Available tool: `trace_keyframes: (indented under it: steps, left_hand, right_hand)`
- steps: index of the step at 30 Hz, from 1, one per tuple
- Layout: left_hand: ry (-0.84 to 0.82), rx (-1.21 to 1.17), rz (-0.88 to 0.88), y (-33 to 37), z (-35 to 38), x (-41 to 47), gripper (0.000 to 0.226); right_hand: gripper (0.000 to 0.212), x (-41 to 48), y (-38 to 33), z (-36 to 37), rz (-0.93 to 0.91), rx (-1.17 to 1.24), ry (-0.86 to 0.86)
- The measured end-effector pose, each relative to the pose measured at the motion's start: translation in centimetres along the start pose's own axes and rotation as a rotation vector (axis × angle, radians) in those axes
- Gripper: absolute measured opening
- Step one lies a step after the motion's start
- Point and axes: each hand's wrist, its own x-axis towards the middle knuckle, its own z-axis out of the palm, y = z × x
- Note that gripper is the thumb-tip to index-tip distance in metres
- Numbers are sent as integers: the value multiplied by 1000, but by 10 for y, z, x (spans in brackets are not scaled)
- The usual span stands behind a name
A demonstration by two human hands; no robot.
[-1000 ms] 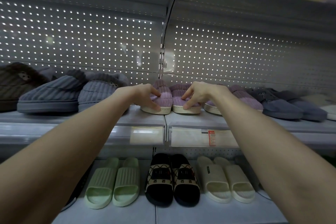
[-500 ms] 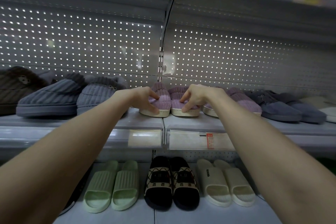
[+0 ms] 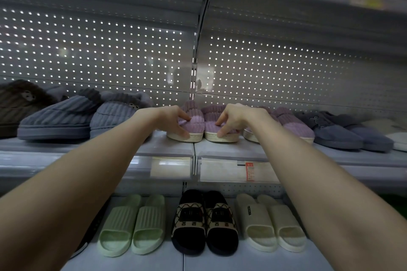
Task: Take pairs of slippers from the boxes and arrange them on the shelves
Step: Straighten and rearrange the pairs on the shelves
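A: So, where does the head camera put you in the job?

B: You're setting a purple pair (image 3: 199, 124) on the upper shelf (image 3: 220, 148), right below the post (image 3: 193, 72). Your left hand (image 3: 174, 120) pinches the toe of the slipper left of the post. Your right hand (image 3: 235, 119) pinches the toe of its mate, just right of it. Both soles look to be resting on the shelf.

A: And next?

B: I'd judge you should square the toes with the shelf edge, let go, then fetch another pair. No box shows here.

A: The count?

B: Upper shelf: two purple pairs, the second pair (image 3: 295, 125) right of the post, partly behind your arm. There's one blue-grey pair (image 3: 66, 114) to the left and one dark blue pair (image 3: 343, 132) further right. A brown slipper (image 3: 15, 103) and a white slipper (image 3: 398, 138) are cut off at the edges. Lower shelf (image 3: 182, 264), under the post: three pairs, a green pair (image 3: 132, 226), a black pair (image 3: 204, 222) and a cream pair (image 3: 271, 222).
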Motion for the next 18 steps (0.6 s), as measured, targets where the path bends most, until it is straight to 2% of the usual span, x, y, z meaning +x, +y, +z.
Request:
trace_keyframes:
  steps: [8, 18]
  left_hand:
    - [-8, -21, -20, -2, 2, 2, 73]
    - [25, 1, 1, 3, -1, 0, 72]
  right_hand:
    - [54, -8, -5, -5, 4, -43, 1]
    - [75, -11, 4, -4, 26, 20, -41]
